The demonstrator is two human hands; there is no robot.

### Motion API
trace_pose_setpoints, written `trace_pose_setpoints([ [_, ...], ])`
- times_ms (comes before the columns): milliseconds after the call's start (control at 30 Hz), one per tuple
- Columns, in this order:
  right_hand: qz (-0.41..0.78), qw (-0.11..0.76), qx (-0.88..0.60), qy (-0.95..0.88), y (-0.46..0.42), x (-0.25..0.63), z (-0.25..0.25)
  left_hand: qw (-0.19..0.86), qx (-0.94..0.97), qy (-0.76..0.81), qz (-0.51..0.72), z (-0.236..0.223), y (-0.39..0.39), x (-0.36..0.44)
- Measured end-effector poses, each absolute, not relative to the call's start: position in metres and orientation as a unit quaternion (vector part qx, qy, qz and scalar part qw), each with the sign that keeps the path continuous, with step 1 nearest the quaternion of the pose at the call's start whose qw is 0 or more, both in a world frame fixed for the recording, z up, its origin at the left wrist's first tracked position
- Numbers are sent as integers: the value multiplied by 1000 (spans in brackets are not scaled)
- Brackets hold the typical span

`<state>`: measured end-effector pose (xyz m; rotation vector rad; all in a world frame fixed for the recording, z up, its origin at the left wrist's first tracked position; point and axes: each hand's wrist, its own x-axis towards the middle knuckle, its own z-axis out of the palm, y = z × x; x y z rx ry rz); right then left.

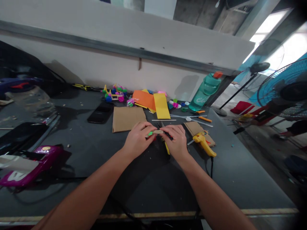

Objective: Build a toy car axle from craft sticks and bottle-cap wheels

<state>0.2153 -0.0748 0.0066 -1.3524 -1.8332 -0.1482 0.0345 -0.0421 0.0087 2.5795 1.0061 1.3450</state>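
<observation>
My left hand [138,137] and my right hand [176,138] are closed, fingertips pinching a small piece of layered cardboard [157,131] between them. Near the left fingers a bright green bit [150,134] shows at its end; how it is fixed there I cannot tell. Below the cardboard piece, a black and yellow tool [166,148] lies on the table, its far end partly covered by my fingers. A flat cardboard sheet [128,118] lies just beyond my left hand. To the right of my right hand, a yellow glue gun [203,143] rests on another cardboard piece [193,128].
Orange paper [144,99], yellow paper [161,107] and a small colourful wheeled toy [115,94] lie along the wall. A teal bottle [203,92] leans there. Orange-handled tools [205,119] lie before it. A phone [100,112] and a purple object [35,166] are leftward.
</observation>
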Motion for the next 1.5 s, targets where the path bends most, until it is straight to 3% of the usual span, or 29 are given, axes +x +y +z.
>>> trace_pose_setpoints([
  [767,-49,418,-543,-726,-76,211,6,24,841,333,426,11,-42,34],
  [967,-112,410,-577,-698,-79,234,34,-18,816,364,448,12,-26,20],
  [1033,-140,346,-639,-672,-84,262,49,-41,801,378,463,12,-19,13],
  [1100,-126,225,-712,-653,-92,294,58,-61,784,397,474,12,-14,7],
  [1200,-98,50,-810,-576,-103,333,52,-60,770,420,477,14,-13,3],
  [1267,-61,-24,-835,-547,-106,348,38,-49,770,425,474,16,-15,3],
  [1367,-22,-74,-820,-567,-104,355,18,-39,774,416,476,18,-18,4],
  [1500,-14,-77,-854,-514,-99,358,4,-29,776,409,480,17,-18,5],
])
